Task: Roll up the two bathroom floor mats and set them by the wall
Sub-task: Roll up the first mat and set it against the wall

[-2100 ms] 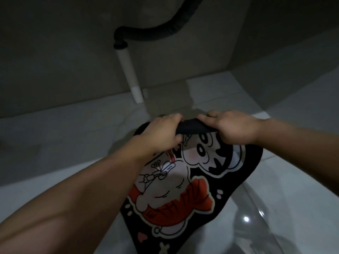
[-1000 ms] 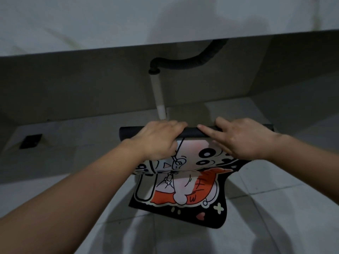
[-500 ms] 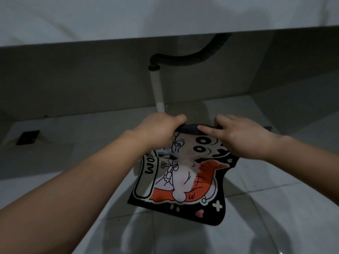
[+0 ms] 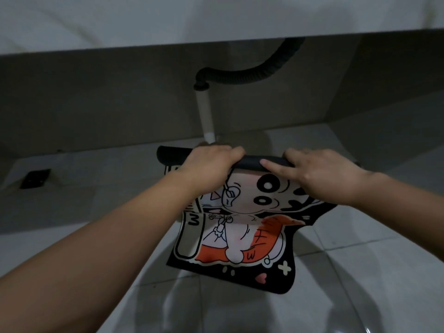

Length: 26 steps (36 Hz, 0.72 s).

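A black floor mat (image 4: 240, 239) with a cartoon print in white and orange hangs in the air in front of me. Its top edge is curled into a thin black roll (image 4: 252, 162). My left hand (image 4: 209, 164) grips the roll left of centre, fingers wrapped over it. My right hand (image 4: 319, 174) holds the roll to the right, fingers spread along it. The lower part of the mat dangles loose above the tiled floor (image 4: 360, 260). Only one mat is in view.
A white drain pipe (image 4: 205, 116) with a black corrugated hose (image 4: 252, 74) stands under a pale counter (image 4: 216, 18) against the back wall (image 4: 96, 99). A dark floor drain (image 4: 34, 179) sits at far left. A shiny curved object (image 4: 408, 308) is at bottom right.
The mat's roll has widened out to the left again and more of the printed face shows below it. Both hands stay on the roll at about the same height.
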### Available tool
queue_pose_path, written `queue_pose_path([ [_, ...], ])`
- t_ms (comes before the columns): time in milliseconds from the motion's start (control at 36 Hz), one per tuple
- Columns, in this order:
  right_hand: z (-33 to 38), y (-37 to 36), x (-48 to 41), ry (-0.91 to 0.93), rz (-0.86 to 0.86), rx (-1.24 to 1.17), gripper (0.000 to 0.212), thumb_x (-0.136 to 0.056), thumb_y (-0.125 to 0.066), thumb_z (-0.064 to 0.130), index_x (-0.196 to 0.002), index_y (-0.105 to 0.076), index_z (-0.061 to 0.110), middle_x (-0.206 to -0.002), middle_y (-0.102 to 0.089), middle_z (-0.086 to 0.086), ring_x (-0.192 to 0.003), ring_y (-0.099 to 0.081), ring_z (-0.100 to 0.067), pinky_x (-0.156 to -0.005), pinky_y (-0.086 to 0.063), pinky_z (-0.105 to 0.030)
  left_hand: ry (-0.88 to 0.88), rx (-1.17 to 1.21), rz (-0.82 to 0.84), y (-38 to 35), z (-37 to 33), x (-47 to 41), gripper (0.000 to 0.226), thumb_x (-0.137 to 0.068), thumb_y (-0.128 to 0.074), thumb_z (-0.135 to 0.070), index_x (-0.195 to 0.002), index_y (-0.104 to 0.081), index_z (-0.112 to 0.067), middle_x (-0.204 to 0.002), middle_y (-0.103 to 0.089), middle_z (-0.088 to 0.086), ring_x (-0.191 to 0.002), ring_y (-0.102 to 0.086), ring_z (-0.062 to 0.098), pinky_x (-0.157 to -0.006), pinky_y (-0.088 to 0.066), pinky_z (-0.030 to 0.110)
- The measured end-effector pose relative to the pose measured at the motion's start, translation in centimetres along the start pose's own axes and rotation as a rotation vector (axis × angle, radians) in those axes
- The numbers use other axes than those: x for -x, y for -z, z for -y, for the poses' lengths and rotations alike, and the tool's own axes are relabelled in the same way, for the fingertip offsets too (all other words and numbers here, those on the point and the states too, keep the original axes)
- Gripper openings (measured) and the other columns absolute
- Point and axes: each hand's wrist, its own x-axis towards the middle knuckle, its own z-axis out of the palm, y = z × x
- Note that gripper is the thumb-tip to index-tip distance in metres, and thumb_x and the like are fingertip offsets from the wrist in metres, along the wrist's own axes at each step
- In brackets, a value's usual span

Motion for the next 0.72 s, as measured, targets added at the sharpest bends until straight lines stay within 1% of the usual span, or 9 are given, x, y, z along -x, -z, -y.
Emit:
queue_pose_path([
  [83,0.2,0.4,0.2,0.001,-0.014,0.020,0.063,-0.085,-0.036,0.036,-0.145,-0.019,0.023,-0.080,-0.039,-0.003,-0.052,-0.036,-0.014,-0.040,-0.028,-0.030,0.002,0.022,0.023,-0.2,0.3,0.1,0.042,-0.074,-0.052,-0.008,-0.111,-0.043,-0.024,-0.098,-0.056,0.000,-0.091,-0.054,0.022,-0.065,-0.036,0.034],
  [139,0.5,0.4,0.5,0.003,-0.009,-0.009,0.060,-0.086,-0.029,0.037,-0.143,-0.025,0.020,-0.079,-0.040,-0.003,-0.053,-0.037,-0.015,-0.041,-0.032,-0.031,-0.006,0.049,0.030,-0.2,0.3,0.2,0.044,-0.071,-0.053,-0.011,-0.111,-0.042,-0.026,-0.101,-0.055,-0.003,-0.094,-0.052,0.019,-0.069,-0.027,0.031],
  [194,0.9,0.4,0.5,0.017,-0.018,-0.013,0.061,-0.082,-0.038,0.029,-0.141,-0.031,0.016,-0.079,-0.043,-0.004,-0.054,-0.040,-0.017,-0.041,-0.034,-0.031,0.000,0.086,0.048,-0.2,0.3,0.3,0.042,-0.071,-0.053,-0.011,-0.107,-0.041,-0.028,-0.098,-0.053,-0.006,-0.092,-0.050,0.017,-0.069,-0.023,0.030],
  [278,1.0,0.5,0.5,0.013,-0.045,0.045,0.066,-0.073,-0.054,0.014,-0.138,-0.041,0.013,-0.080,-0.049,-0.007,-0.054,-0.042,-0.020,-0.040,-0.029,-0.030,0.016,0.077,0.077,-0.2,0.6,0.0,0.036,-0.072,-0.053,-0.008,-0.100,-0.042,-0.028,-0.090,-0.050,-0.007,-0.084,-0.050,0.017,-0.063,-0.028,0.032],
  [361,1.2,0.4,0.5,-0.014,0.014,0.011,0.071,-0.076,-0.062,0.009,-0.141,-0.035,0.015,-0.086,-0.053,-0.006,-0.058,-0.043,-0.018,-0.040,-0.034,-0.031,0.031,0.021,0.078,-0.2,0.9,-0.3,0.030,-0.074,-0.053,-0.004,-0.097,-0.045,-0.022,-0.084,-0.051,0.001,-0.074,-0.051,0.022,-0.056,-0.035,0.032],
  [444,1.4,0.3,0.5,-0.106,0.004,-0.131,0.060,-0.082,-0.060,0.013,-0.133,-0.028,0.018,-0.091,-0.054,-0.005,-0.051,-0.050,-0.021,-0.038,-0.045,-0.035,0.025,-0.036,0.023,-0.3,0.8,-0.4,0.029,-0.073,-0.051,0.000,-0.090,-0.042,-0.022,-0.074,-0.052,0.001,-0.066,-0.050,0.022,-0.048,-0.027,0.029],
  [500,1.5,0.3,0.4,-0.137,-0.043,-0.191,0.051,-0.079,-0.062,0.011,-0.121,-0.034,0.015,-0.087,-0.055,-0.007,-0.046,-0.049,-0.024,-0.035,-0.044,-0.036,0.021,-0.040,-0.004,-0.2,0.8,-0.4,0.030,-0.074,-0.049,0.000,-0.086,-0.038,-0.025,-0.072,-0.050,-0.001,-0.063,-0.048,0.021,-0.045,-0.022,0.028],
  [611,1.4,0.2,0.2,-0.162,-0.113,-0.182,0.050,-0.068,-0.069,0.002,-0.106,-0.038,0.013,-0.078,-0.057,-0.012,-0.040,-0.047,-0.028,-0.031,-0.033,-0.029,0.026,-0.007,-0.002,-0.1,1.0,-0.5,0.037,-0.072,-0.047,0.002,-0.084,-0.033,-0.030,-0.076,-0.052,0.000,-0.067,-0.050,0.023,-0.052,-0.031,0.031],
  [722,1.5,0.2,0.5,-0.097,-0.098,-0.116,0.060,-0.063,-0.072,0.003,-0.112,-0.039,0.013,-0.074,-0.057,-0.011,-0.044,-0.048,-0.026,-0.032,-0.033,-0.028,0.021,0.025,0.074,-0.1,1.3,-0.5,0.035,-0.071,-0.052,-0.006,-0.090,-0.036,-0.030,-0.079,-0.052,-0.002,-0.069,-0.050,0.021,-0.055,-0.033,0.031],
])
